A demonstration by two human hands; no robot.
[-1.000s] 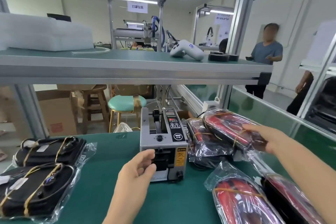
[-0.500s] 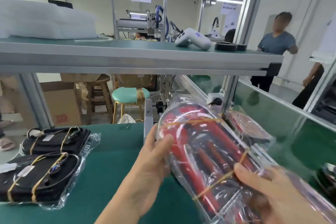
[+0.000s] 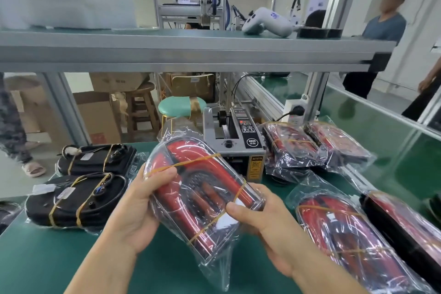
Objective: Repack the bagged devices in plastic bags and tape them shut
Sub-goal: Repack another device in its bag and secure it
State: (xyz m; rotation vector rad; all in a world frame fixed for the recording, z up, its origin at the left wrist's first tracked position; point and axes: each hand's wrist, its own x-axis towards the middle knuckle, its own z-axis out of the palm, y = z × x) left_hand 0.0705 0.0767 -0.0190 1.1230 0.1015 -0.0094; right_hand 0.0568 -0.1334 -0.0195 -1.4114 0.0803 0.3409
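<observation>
I hold a red and black device in a clear plastic bag (image 3: 200,188), bound with yellow rubber bands, above the green table. My left hand (image 3: 140,205) grips its left side with the thumb on top. My right hand (image 3: 265,219) grips its right side, thumb over the bag. The bag's open loose end hangs toward me. Behind the bag stands a grey tape dispenser (image 3: 238,141).
Two bagged black devices (image 3: 78,198) lie at the left. Several bagged red devices (image 3: 317,145) lie right of the dispenser and at the near right (image 3: 346,241). A metal shelf (image 3: 191,55) runs overhead. Two people stand at the far right.
My right hand brought the bagged red device from the right pile to the middle. My left hand left the tape dispenser and took hold of the bag's left side.
</observation>
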